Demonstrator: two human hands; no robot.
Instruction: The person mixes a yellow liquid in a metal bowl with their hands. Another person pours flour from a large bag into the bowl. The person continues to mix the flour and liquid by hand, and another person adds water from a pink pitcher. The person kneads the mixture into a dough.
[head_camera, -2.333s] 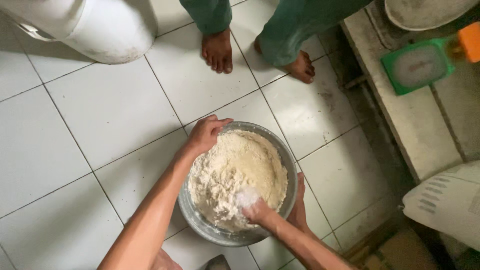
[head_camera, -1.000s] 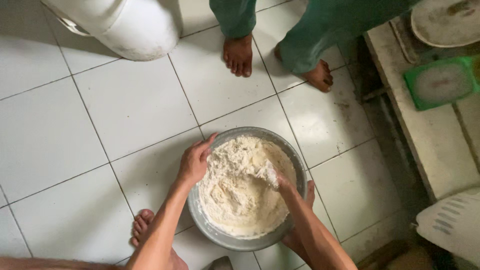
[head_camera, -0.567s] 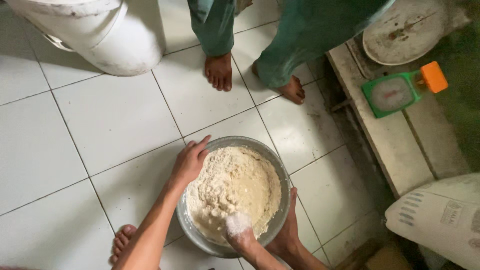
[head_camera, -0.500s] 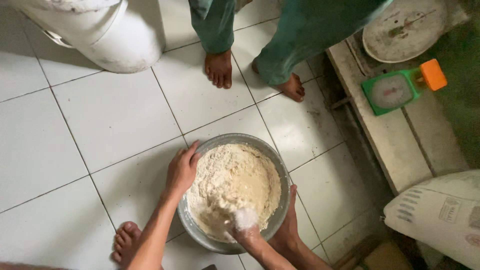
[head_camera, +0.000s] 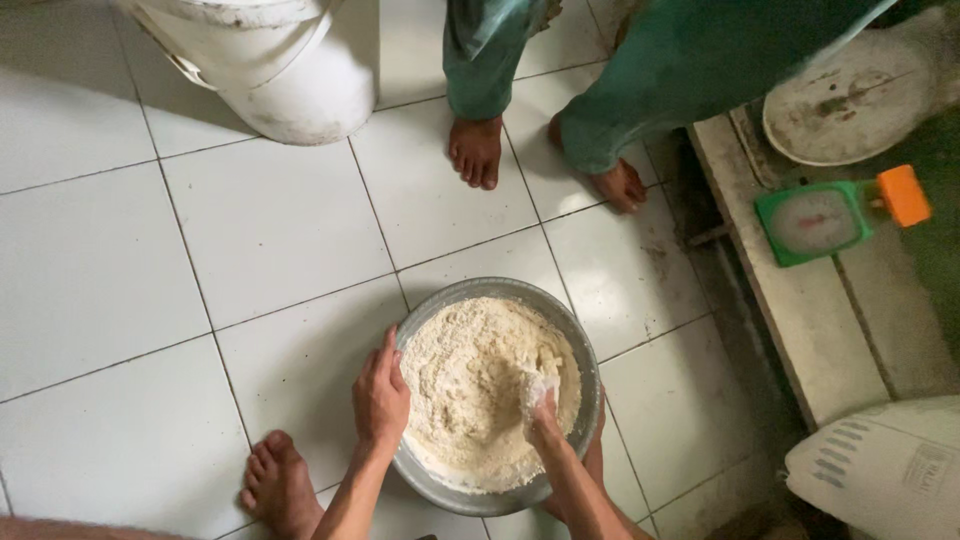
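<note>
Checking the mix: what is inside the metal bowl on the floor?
The metal bowl holds crumbly, pale flour mixture. The right hand is dug into it, fingertips buried. The left hand grips the rim. The bowl's bottom is covered.

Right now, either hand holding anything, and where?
Left hand grips the bowl by its left rim. Right hand is in the flour; a grasp cannot be told.

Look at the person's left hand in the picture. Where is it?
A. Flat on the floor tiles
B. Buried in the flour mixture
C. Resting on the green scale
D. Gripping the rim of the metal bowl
D: the left hand clasps the near-left edge of the metal bowl, while the right hand is the one down in the flour mixture.
</note>
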